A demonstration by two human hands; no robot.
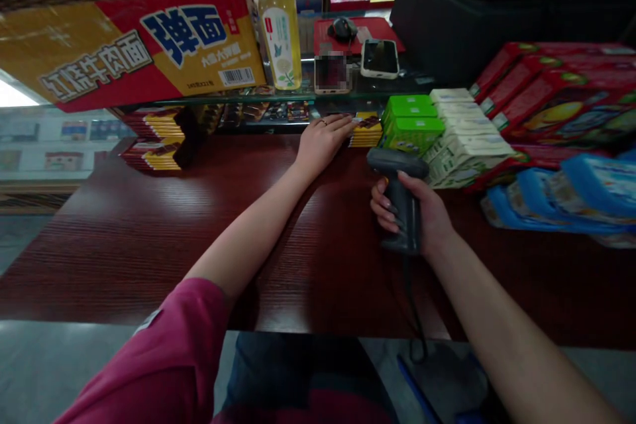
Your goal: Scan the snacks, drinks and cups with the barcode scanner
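My right hand (430, 212) is wrapped around the grip of a dark grey barcode scanner (405, 202), its head turned towards the back of the counter. A cable (415, 318) hangs from the scanner's base over the near edge. Out in front, my left hand (322, 139) lies with its fingers stretched to the right. Its fingertips reach a small stack of yellow and brown packets (366, 136); whether they press on it I cannot tell. Directly right of that stack stand bright green boxes (412, 122), followed by a row of pale boxes (467, 136).
Yellow-and-red packets (156, 152) are stacked at the left, below a noodle carton (149, 46). A bottle (279, 33), two phones (380, 58) and a mouse (342, 28) sit on the raised glass shelf. Red boxes (556, 93) and blue packs (561, 192) crowd the right side of the wooden counter (209, 212).
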